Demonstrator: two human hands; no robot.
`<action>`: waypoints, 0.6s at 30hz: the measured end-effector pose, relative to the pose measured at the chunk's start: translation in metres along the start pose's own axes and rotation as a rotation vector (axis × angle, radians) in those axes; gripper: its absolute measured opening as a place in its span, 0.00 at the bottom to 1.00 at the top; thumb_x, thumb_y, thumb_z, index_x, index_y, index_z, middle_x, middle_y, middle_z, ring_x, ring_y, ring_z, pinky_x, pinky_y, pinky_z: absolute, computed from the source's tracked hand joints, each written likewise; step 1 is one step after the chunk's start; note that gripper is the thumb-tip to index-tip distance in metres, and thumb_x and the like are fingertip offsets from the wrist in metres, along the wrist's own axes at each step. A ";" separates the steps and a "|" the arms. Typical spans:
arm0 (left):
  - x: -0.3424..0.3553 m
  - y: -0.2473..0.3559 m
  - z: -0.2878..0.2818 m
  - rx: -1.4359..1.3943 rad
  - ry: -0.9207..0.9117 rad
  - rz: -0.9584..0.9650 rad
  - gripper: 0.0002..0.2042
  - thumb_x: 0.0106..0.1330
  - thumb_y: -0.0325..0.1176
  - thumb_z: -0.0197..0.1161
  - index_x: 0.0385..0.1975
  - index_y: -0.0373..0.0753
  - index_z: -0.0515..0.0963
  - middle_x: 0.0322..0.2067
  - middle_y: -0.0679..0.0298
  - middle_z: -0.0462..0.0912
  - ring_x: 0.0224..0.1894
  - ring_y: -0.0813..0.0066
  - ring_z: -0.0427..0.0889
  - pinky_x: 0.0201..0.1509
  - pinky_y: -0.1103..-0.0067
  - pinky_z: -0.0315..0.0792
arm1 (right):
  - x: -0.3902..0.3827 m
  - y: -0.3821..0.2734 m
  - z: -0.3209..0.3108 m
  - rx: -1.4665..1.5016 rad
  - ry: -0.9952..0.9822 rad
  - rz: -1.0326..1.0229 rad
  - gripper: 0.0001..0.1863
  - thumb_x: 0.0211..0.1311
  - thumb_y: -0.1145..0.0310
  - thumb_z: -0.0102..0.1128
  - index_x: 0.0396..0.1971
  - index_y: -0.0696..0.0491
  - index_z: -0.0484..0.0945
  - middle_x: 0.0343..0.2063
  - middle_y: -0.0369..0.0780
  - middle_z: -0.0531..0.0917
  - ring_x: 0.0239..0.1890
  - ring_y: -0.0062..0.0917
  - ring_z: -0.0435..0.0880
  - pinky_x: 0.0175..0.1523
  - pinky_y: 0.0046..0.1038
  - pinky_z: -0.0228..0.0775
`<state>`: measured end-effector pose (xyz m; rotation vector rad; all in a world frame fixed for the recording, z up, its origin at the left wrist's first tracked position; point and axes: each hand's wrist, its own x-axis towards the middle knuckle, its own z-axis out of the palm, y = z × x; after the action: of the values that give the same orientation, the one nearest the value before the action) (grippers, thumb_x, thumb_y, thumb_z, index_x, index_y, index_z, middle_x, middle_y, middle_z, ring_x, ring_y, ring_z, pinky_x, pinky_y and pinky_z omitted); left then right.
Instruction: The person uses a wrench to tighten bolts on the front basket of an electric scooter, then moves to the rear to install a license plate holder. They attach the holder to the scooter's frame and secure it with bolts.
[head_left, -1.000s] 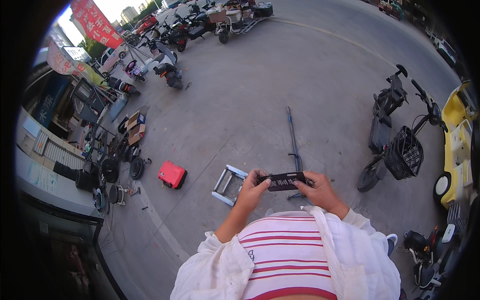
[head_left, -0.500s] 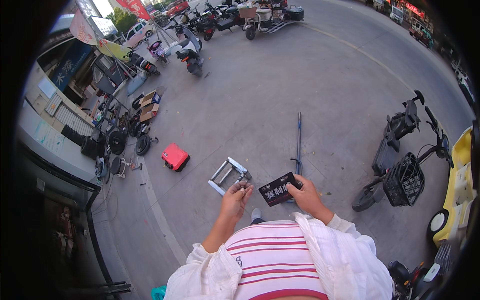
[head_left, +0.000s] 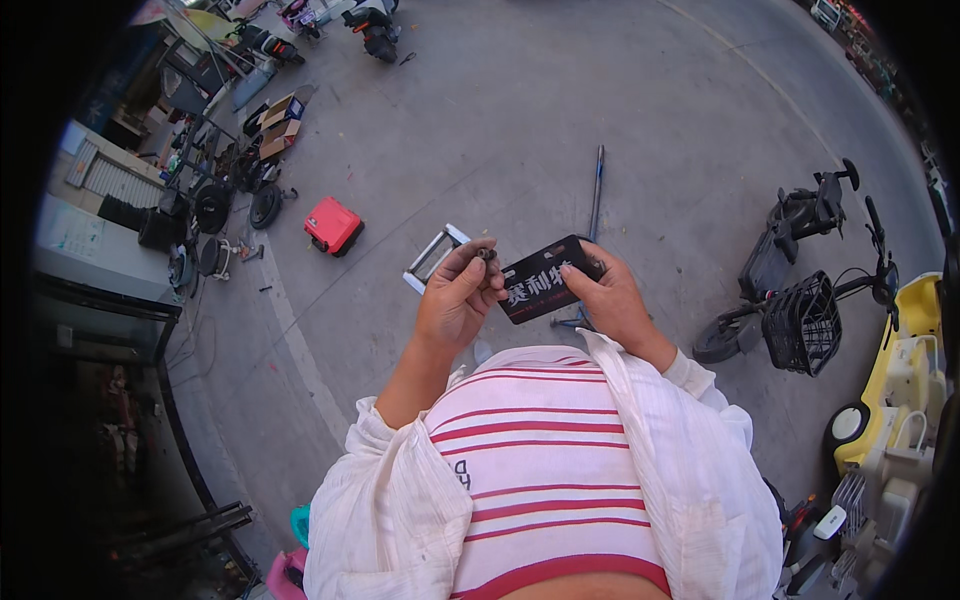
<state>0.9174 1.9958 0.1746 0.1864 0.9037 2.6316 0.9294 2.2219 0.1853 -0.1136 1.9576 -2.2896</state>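
My left hand (head_left: 460,295) is raised with curled fingers, holding a small dark metal fitting (head_left: 486,254) at the fingertips. My right hand (head_left: 600,290) grips a flat black plate (head_left: 525,285) by its right end, thumb on its face; white lettering and small slots show on it. The plate's left end is just beside my left fingers. Beyond them on the ground lies a silver rectangular metal frame (head_left: 424,266), partly hidden by my left hand, and a long metal bar (head_left: 598,180), its lower part mostly hidden behind my right hand and the plate.
A red case (head_left: 335,222) sits on the pavement (head_left: 450,120). A black bike with basket (head_left: 800,320) stands right, beside a yellow vehicle (head_left: 890,400). Left are cardboard boxes (head_left: 280,130), wheels (head_left: 265,205) and a dark glass front (head_left: 120,420). Parked scooters (head_left: 375,35) stand behind.
My left hand has come off the plate and now shows a small fitting in its fingers. The plate, in my right hand, has turned and tilted. The view has tipped downward.
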 end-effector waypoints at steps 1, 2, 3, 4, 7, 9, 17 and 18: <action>-0.001 0.006 -0.003 0.003 -0.008 -0.012 0.12 0.70 0.27 0.55 0.52 0.35 0.74 0.41 0.58 0.80 0.42 0.72 0.82 0.47 0.78 0.80 | 0.003 -0.002 0.009 -0.003 -0.006 -0.002 0.13 0.66 0.73 0.55 0.48 0.62 0.76 0.32 0.34 0.81 0.35 0.12 0.75 0.40 0.19 0.70; -0.002 0.011 -0.005 0.026 0.019 -0.021 0.12 0.70 0.27 0.54 0.52 0.35 0.74 0.41 0.58 0.80 0.42 0.72 0.82 0.46 0.77 0.80 | 0.005 -0.004 0.017 -0.009 -0.012 -0.006 0.14 0.65 0.73 0.56 0.48 0.62 0.76 0.32 0.34 0.81 0.34 0.12 0.75 0.40 0.19 0.70; -0.003 0.016 -0.006 0.049 0.046 -0.029 0.12 0.70 0.27 0.54 0.52 0.34 0.73 0.41 0.58 0.80 0.42 0.71 0.82 0.46 0.77 0.80 | 0.008 -0.004 0.024 -0.014 -0.019 -0.010 0.14 0.65 0.73 0.56 0.48 0.62 0.76 0.32 0.34 0.82 0.34 0.12 0.76 0.40 0.19 0.70; -0.004 0.020 -0.010 0.072 0.074 -0.036 0.13 0.70 0.27 0.54 0.52 0.34 0.73 0.41 0.57 0.80 0.42 0.71 0.82 0.45 0.77 0.80 | 0.012 -0.002 0.030 -0.033 -0.030 -0.003 0.14 0.65 0.73 0.56 0.48 0.62 0.76 0.32 0.35 0.82 0.34 0.12 0.76 0.40 0.19 0.71; -0.008 0.035 -0.025 0.080 0.082 -0.031 0.12 0.70 0.27 0.54 0.51 0.34 0.72 0.41 0.56 0.80 0.40 0.71 0.83 0.46 0.77 0.80 | 0.023 0.001 0.052 -0.061 -0.060 0.011 0.15 0.65 0.72 0.57 0.49 0.62 0.75 0.32 0.35 0.82 0.33 0.13 0.76 0.38 0.19 0.71; -0.011 0.044 -0.033 0.188 0.118 -0.005 0.12 0.70 0.27 0.55 0.51 0.34 0.72 0.41 0.56 0.80 0.40 0.71 0.83 0.46 0.77 0.80 | 0.030 0.003 0.069 -0.048 -0.075 0.011 0.15 0.65 0.72 0.58 0.49 0.62 0.75 0.31 0.35 0.82 0.32 0.13 0.77 0.36 0.19 0.72; -0.014 0.079 -0.057 0.485 0.319 0.307 0.12 0.71 0.28 0.53 0.51 0.32 0.71 0.40 0.57 0.81 0.43 0.71 0.81 0.50 0.76 0.76 | 0.057 0.015 0.126 -0.104 -0.132 -0.030 0.15 0.65 0.72 0.57 0.49 0.62 0.75 0.31 0.36 0.82 0.32 0.14 0.78 0.35 0.19 0.72; -0.013 0.083 -0.062 0.489 0.322 0.327 0.12 0.72 0.28 0.52 0.51 0.32 0.72 0.40 0.58 0.81 0.43 0.72 0.81 0.51 0.76 0.75 | 0.059 0.015 0.133 -0.105 -0.135 -0.039 0.14 0.65 0.73 0.57 0.49 0.62 0.75 0.31 0.36 0.82 0.32 0.14 0.78 0.35 0.19 0.73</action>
<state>0.8910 1.8944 0.1765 0.0276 1.7566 2.7229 0.8899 2.0811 0.1894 -0.3112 2.0223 -2.1404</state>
